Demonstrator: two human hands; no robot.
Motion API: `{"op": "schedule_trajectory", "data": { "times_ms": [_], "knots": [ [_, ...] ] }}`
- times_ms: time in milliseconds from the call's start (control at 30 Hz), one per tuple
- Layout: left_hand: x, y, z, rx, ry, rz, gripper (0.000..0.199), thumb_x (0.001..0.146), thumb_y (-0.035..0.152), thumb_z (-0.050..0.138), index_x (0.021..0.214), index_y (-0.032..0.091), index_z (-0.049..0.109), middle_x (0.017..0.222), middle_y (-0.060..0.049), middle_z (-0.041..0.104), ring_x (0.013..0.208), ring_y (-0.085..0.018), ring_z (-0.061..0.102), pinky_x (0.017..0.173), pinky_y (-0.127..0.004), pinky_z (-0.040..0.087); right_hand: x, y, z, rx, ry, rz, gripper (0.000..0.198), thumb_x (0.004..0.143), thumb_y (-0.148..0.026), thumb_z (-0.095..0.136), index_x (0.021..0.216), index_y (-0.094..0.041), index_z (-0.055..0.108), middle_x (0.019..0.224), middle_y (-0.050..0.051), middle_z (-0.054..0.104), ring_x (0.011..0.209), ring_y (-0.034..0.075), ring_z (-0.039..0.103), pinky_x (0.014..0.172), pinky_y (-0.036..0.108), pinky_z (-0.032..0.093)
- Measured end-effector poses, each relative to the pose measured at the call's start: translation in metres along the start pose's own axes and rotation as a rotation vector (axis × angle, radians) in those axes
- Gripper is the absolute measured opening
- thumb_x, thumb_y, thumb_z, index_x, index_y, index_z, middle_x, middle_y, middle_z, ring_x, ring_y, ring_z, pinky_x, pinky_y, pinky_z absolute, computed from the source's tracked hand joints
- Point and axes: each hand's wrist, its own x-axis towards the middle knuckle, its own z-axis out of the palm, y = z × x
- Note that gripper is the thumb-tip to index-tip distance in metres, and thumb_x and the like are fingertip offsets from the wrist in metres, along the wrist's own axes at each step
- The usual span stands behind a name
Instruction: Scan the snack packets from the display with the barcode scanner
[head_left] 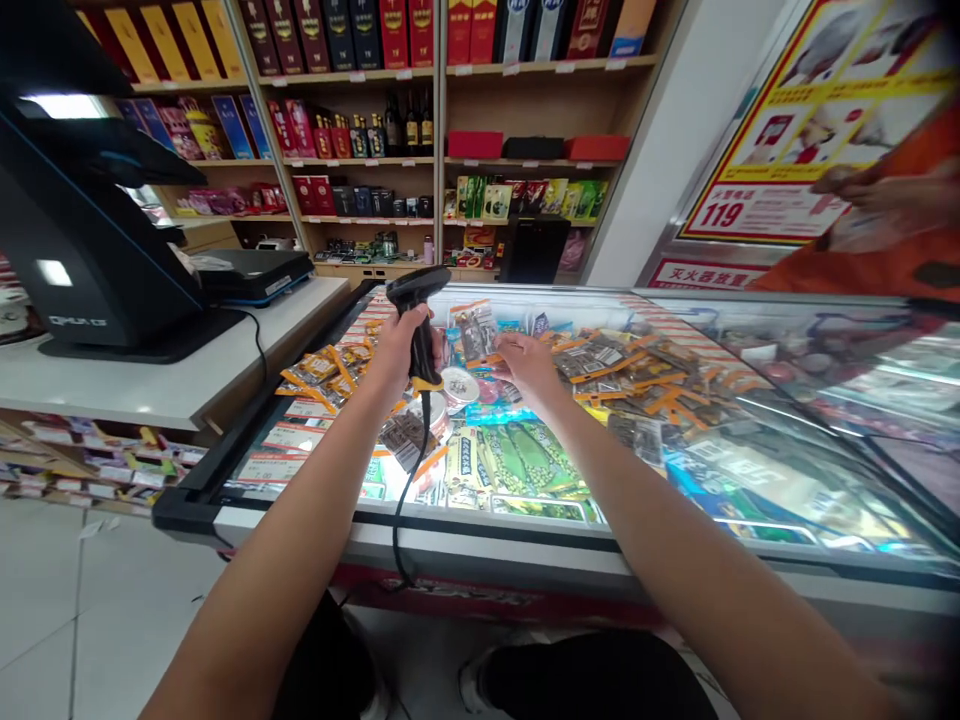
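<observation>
The left hand (400, 345) grasps a black handheld barcode scanner (423, 348) by its handle; the right hand (526, 364) pinches a transparent, orange-edged snack packet (474, 330) near it. Both items are above a chest freezer (525, 543), where other orange-edged packets (604, 357) lie heaped.

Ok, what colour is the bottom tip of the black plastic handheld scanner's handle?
The handle tip is yellow; the head view shows it best.

Orange-sleeved person (874, 262) blurred, cut off at right edge; print on packet (474, 332) by right fingers (513, 346) too small.
</observation>
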Motion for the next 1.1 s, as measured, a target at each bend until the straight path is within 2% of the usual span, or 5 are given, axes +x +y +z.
{"op": "schedule_trajectory", "data": {
  "times_ms": [167, 267, 433, 967, 1100],
  "knots": [
    [-0.011, -0.015, 0.012, 0.208, -0.254, -0.084, 0.035, 0.084, 0.054, 0.066, 0.082, 0.023, 0.049, 0.054, 0.001, 0.062, 0.041, -0.014, 0.055, 0.041, -0.026, 0.042, 0.001, -0.005, -0.008, 0.315, 0.041, 0.049, 0.018, 0.093, -0.017, 0.071, 0.081, -0.023, 0.058, 0.072, -0.005, 0.063, 0.080, 0.012, 0.075, 0.087, 0.028, 0.065],
    [-0.016, -0.020, 0.015, 0.367, -0.400, -0.105, 0.033, 0.089, 0.051, 0.065, 0.082, 0.023, 0.050, 0.056, 0.001, 0.064, 0.044, -0.015, 0.058, 0.046, -0.026, 0.046, 0.002, -0.007, -0.011, 0.335, 0.043, 0.049, 0.019, 0.094, -0.018, 0.068, 0.081, -0.024, 0.055, 0.076, -0.005, 0.065, 0.081, 0.011, 0.074, 0.089, 0.027, 0.064],
    [-0.018, -0.029, 0.012, 0.501, -0.489, -0.067, 0.028, 0.097, 0.048, 0.060, 0.088, 0.023, 0.053, 0.062, 0.000, 0.068, 0.049, -0.016, 0.062, 0.051, -0.026, 0.048, 0.005, -0.010, -0.011, 0.309, 0.081, 0.058, 0.015, 0.095, -0.012, 0.061, 0.087, -0.024, 0.057, 0.081, -0.003, 0.070, 0.080, 0.011, 0.072, 0.082, 0.024, 0.062],
    [-0.013, -0.027, 0.008, 0.522, -0.463, -0.061, 0.029, 0.096, 0.049, 0.062, 0.088, 0.022, 0.053, 0.063, 0.000, 0.068, 0.049, -0.015, 0.063, 0.051, -0.025, 0.046, 0.006, -0.012, -0.015, 0.228, 0.068, 0.082, 0.016, 0.097, -0.021, 0.060, 0.084, -0.025, 0.051, 0.081, -0.003, 0.070, 0.080, 0.012, 0.075, 0.083, 0.029, 0.064],
    [-0.006, -0.017, 0.004, 0.347, -0.301, -0.033, 0.033, 0.088, 0.050, 0.069, 0.091, 0.023, 0.051, 0.058, 0.002, 0.065, 0.043, -0.013, 0.058, 0.045, -0.024, 0.042, 0.013, -0.025, -0.034, -0.298, 0.175, -0.031, 0.009, 0.096, -0.027, 0.059, 0.088, -0.025, 0.056, 0.076, 0.001, 0.069, 0.074, 0.021, 0.076, 0.074, 0.038, 0.063]
  ]
}}
